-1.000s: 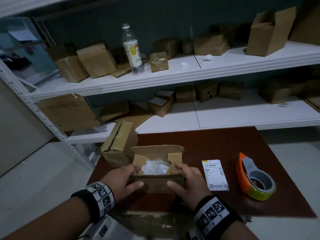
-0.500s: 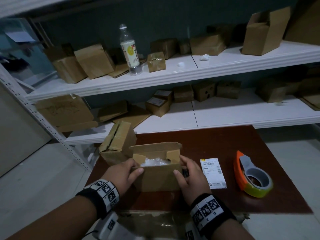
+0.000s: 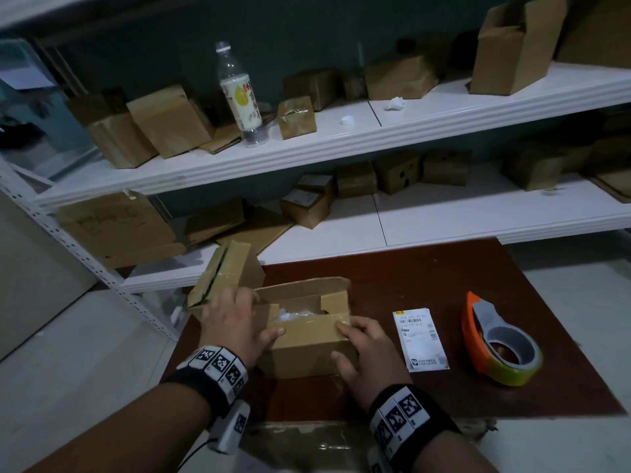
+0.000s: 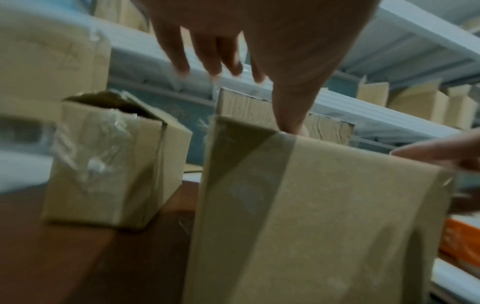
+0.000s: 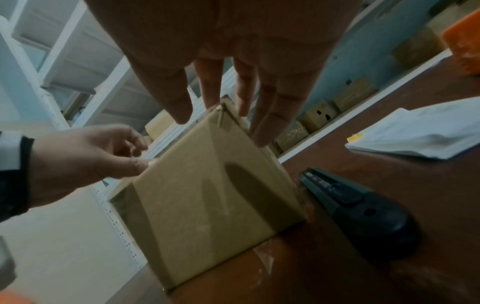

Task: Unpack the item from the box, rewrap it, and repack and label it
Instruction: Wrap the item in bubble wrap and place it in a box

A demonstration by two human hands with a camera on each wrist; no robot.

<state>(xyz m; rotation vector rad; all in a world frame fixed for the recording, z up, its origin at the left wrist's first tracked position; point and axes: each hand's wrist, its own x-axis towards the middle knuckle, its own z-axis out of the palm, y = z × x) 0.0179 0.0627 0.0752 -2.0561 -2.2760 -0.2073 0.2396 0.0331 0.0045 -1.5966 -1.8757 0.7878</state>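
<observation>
Bare forearms, each wrist in a black band (image 3: 218, 377) bearing white square-patterned tags, apparently fiducial markers.

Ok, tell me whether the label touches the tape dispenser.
Apart. The head view shows bare brown table between the label and the tape dispenser; neither overlaps the other.

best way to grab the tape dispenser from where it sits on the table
Take the tape dispenser by its grey handle arch, coming from above with the right hand, which is nearest. It lies right of the label with nothing touching it; the grey part arches over the roll's hole, so fingers can likely hook under it. The orange end probably holds the cutter, so avoid that.
</observation>
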